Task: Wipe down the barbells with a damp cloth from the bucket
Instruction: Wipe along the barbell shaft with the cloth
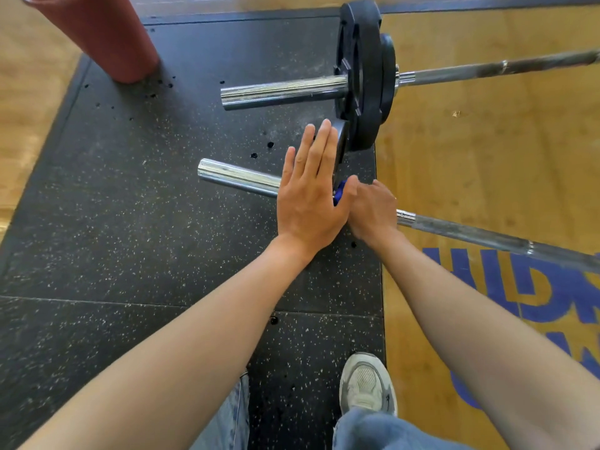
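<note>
The near barbell (pixel 237 177) lies across the black rubber mat (pixel 130 206), its chrome sleeve pointing left and its shaft running right. My left hand (pixel 308 196) is flat, fingers straight and together, pressed against a small black plate (pixel 341 141) on that sleeve. My right hand (pixel 373 209) is closed on a blue cloth (pixel 340 191) at the bar just right of the plate; only a bit of the cloth shows. A second barbell (pixel 282 90) with larger black plates (pixel 360 76) lies farther away. A red bucket (pixel 97 34) stands at the mat's far left corner.
Wooden floor (pixel 470 151) with blue lettering lies to the right of the mat. My grey shoe (pixel 367 384) and jeans are at the bottom. Dark wet spots dot the mat near the bucket.
</note>
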Demonstrator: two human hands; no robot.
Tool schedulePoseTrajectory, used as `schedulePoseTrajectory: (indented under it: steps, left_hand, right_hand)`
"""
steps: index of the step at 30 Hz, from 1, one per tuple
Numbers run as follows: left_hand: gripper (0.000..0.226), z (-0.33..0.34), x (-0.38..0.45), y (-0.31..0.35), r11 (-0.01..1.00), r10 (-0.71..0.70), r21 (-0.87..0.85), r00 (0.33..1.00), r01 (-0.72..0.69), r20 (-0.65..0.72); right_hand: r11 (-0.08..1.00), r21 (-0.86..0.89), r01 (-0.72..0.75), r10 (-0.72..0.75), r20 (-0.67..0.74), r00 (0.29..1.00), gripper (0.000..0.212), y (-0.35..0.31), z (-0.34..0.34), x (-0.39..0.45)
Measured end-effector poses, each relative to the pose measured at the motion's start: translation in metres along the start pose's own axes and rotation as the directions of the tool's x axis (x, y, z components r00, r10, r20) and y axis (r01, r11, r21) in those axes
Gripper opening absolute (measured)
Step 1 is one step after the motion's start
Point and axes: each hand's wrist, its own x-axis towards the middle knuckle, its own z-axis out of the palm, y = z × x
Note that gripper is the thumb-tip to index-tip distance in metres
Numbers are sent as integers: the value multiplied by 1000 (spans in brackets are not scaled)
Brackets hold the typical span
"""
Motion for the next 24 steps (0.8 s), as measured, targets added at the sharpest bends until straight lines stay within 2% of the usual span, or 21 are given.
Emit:
schedulePoseTrajectory:
  steps: [1, 3, 5, 7, 9, 10, 12, 15, 16, 17, 21, 22, 24]
  left_hand:
    - [68, 2, 6, 0, 1000, -10, -4, 1000, 10, 9]
    - [67, 7, 17, -2, 1000, -20, -6, 999, 20, 28]
    - [69, 11, 24, -1, 1000, -20, 16, 999, 19, 35]
    - [71, 10, 27, 0, 999, -24, 30, 999, 23, 41]
    - [72, 10, 23, 3, 999, -25, 29, 998, 24, 49]
    - [73, 9, 20, 4, 999, -23, 30, 998, 22, 50]
    - [72, 5, 10, 2, 1000, -14, 27, 999, 12, 47]
    - [73, -3, -13, 3, 1000, 5, 20, 999, -6, 42]
    - [73, -6, -23, 3, 1000, 6, 19, 999, -7, 35]
    - [73, -9, -33, 1, 1000, 4, 19, 1000, -4, 29]
    - [74, -19, -78, -5, 1000, 2, 0, 998, -2, 58]
    - [74, -23, -90, -7, 1000, 5, -3, 998, -5, 66]
    - [72, -30, -113, -11, 999, 21, -26, 998, -19, 58]
  right_hand:
    - [1000, 20, -1, 2, -44, 999, 20, 0, 9, -6]
    - [1000, 1, 11, -10, -131, 991, 52, -3, 25, -31]
    - [998, -11, 57, -58, -136, 989, 61, 1, 31, -43]
    - [998, 0, 70, -69, -100, 993, 50, 5, 21, -26]
    - [1000, 15, 19, -18, -42, 999, 24, 5, 3, -2]
    - [1000, -1, -13, 13, -36, 999, 20, 4, -2, 5]
    - [999, 6, -41, 41, -47, 998, 25, 0, 0, -2]
    - [1000, 6, 10, -9, -169, 986, 46, -4, 31, -44]
    - [999, 13, 30, -27, -170, 985, 47, -5, 33, -52]
    - [999, 21, 44, -40, -159, 986, 44, -6, 32, -54]
    - [998, 64, -17, 15, 41, 999, 8, -13, 0, -36]
    - [998, 63, -19, 16, 51, 999, 8, -16, -2, -41]
    - [998, 52, 40, -41, 22, 999, 30, -20, 7, -70]
